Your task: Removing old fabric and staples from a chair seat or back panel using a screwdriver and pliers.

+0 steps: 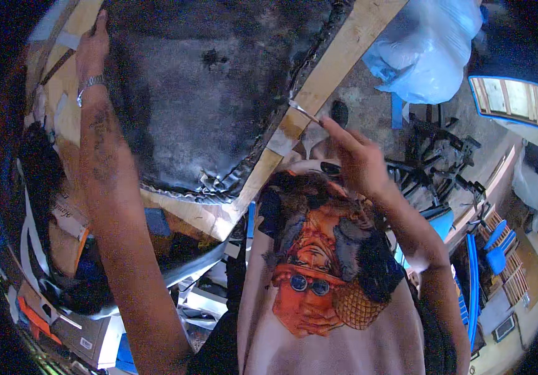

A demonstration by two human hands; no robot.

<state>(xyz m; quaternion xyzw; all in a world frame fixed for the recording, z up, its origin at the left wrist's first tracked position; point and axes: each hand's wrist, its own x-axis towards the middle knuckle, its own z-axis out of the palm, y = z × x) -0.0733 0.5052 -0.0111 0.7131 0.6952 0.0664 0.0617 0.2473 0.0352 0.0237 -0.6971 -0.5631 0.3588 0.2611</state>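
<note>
A wooden frame (331, 69) lies before me, with a dark, worn fabric panel (187, 100) across its opening. The fabric's edge is ragged and bunched along the right rail and the near corner. My left hand (94, 50) grips the frame's left rail near the top of the view, a finger stretched along the wood; its other fingers are mostly hidden. In my right hand (362, 159), closed, is a slim hand tool with a bright metal shaft (305, 112). Its tip touches or nearly touches the right rail beside the fabric edge. The handle is mostly covered by my fingers.
A translucent plastic bag (431, 50) stands at the upper right. Black metal parts (440, 156) are heaped on the floor to the right. Below the frame's left side are a cardboard box (69, 231) and a grey box (91, 334). Blue-edged panels (518, 106) are farther right.
</note>
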